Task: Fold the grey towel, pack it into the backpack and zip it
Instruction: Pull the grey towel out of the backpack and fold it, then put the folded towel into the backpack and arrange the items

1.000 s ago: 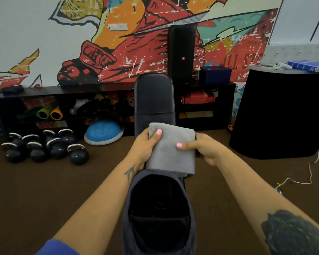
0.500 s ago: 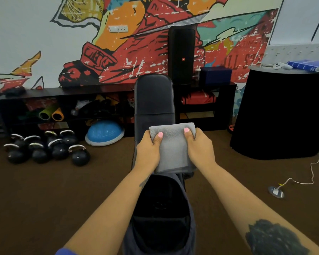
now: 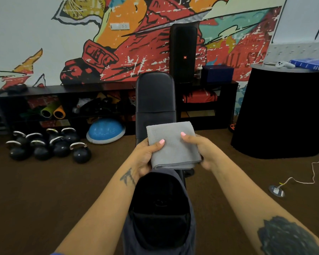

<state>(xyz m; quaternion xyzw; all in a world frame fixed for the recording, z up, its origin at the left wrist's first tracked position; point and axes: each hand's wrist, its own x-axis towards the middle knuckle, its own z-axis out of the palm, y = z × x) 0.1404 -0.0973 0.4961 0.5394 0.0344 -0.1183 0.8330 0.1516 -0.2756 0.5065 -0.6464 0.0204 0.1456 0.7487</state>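
The grey towel (image 3: 173,144) is folded into a thick rectangle and held flat in the air above the bench. My left hand (image 3: 145,155) grips its left edge, thumb on top. My right hand (image 3: 201,150) holds its right edge, thumb on top. Just below the towel lies the dark backpack (image 3: 160,214) on the black bench (image 3: 155,96), its main compartment unzipped and gaping wide towards me. The inside looks dark and I cannot make out any contents.
Several black kettlebells (image 3: 50,146) and a blue balance dome (image 3: 105,130) sit on the brown floor at left. A low black shelf (image 3: 206,105) runs along the mural wall with a tall speaker (image 3: 183,52). A black round counter (image 3: 284,111) stands right; a white cord (image 3: 302,179) trails on the floor.
Both hands slid from the towel's top to its side edges, and the towel tipped from hanging upright to lying flatter, its near fold now low over the backpack opening.
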